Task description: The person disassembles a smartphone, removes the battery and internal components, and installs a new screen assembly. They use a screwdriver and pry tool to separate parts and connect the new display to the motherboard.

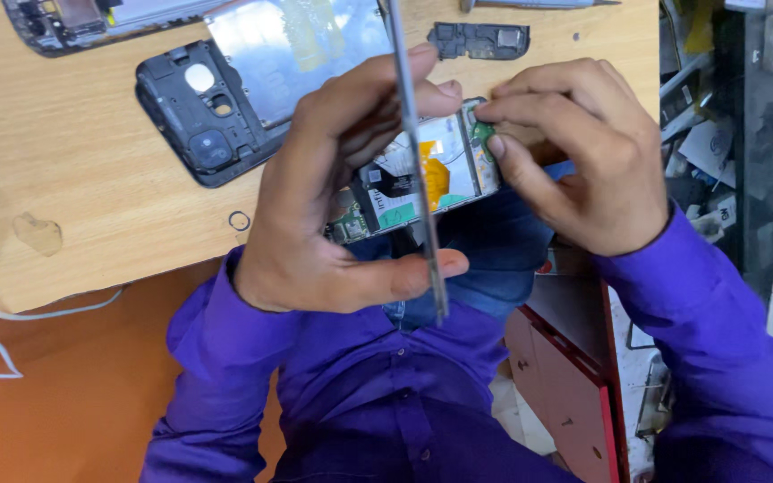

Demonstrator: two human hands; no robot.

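**A:** Where's the opened phone [422,179] relative to your fingers?

**B:** Between your hands, above your lap, just off the table [64,161] edge. Its long axis runs from about 8 o'clock up to 2 o'clock. Your left hand [342,188] grips it from the 9 o'clock side, fingers curled over the top edge, thumb underneath, with long metal tweezers [418,152] held alongside, lying roughly 12 to 6.

**A:** And the right?

**B:** Your right hand [583,152] sits at 3 o'clock, fingertips pinched on the small green board [483,136] at the phone's upper end. It's the nearer hand to that part.

**A:** Count?

**B:** One opened phone, one pair of tweezers, one black back frame [199,116] at 10 o'clock on the table.
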